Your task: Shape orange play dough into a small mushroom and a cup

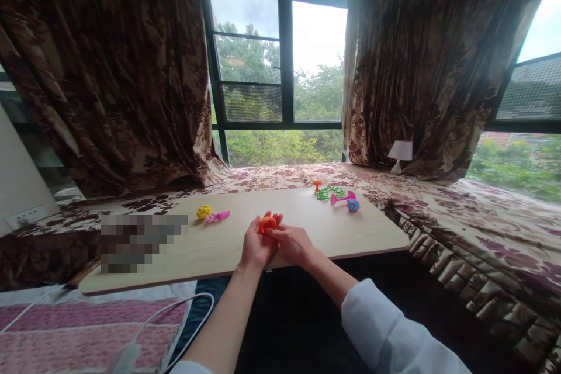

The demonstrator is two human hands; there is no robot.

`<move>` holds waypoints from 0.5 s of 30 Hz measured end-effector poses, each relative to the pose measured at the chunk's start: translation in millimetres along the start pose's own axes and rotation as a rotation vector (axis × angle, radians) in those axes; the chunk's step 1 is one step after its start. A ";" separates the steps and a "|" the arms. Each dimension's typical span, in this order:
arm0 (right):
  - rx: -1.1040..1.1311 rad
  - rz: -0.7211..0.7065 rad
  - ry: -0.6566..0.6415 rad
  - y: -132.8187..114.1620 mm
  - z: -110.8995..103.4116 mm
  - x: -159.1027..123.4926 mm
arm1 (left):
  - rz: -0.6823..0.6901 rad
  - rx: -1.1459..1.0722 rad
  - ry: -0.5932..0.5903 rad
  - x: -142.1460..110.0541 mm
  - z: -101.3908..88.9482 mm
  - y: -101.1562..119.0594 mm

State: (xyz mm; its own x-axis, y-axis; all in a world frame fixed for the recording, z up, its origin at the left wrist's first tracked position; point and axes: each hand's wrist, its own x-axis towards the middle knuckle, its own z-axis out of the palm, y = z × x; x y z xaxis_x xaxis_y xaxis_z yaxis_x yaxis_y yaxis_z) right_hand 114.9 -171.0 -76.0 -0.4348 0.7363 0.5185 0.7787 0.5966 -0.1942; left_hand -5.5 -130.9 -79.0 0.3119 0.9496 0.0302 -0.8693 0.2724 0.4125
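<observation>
Both my hands meet over the near middle of a light wooden tabletop (184, 257). My left hand (256, 245) cups a small orange toy (267, 224), its fingers curled around it. My right hand (291, 242) pinches the same toy from the right side. On the table to the left lie a yellow toy ball (204, 211) and a pink toy piece (218, 217). Farther right lie a green lattice toy (329, 192), a small orange piece (317, 185), a pink stick toy (342, 197) and a blue ball (353, 205).
A blurred patch (140, 242) covers part of the table's left side. Patterned brown cloth and curtains (109, 70) surround the table, with a window (280, 70) behind. A small white lamp (400, 155) stands at the right. White cables (144, 327) lie on a pink blanket at lower left.
</observation>
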 end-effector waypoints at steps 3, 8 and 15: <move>-0.017 0.005 -0.009 -0.6 -0.8 -0.2 | -0.014 0.014 0.002 0.0 -0.2 0.4; -0.026 0.029 -0.011 -3.9 -4.5 -0.9 | 0.003 0.023 0.034 0.3 3.5 -1.9; -0.060 0.051 -0.004 -3.2 0.7 0.2 | -0.015 0.042 -0.008 -1.3 5.3 -4.5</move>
State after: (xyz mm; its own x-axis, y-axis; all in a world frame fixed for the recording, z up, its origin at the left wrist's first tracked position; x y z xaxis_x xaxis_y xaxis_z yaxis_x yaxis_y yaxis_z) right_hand 112.0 -172.5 -75.9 -0.3957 0.7667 0.5055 0.8254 0.5383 -0.1703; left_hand 0.1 -134.1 -76.0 0.3280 0.9442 0.0308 -0.8476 0.2798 0.4508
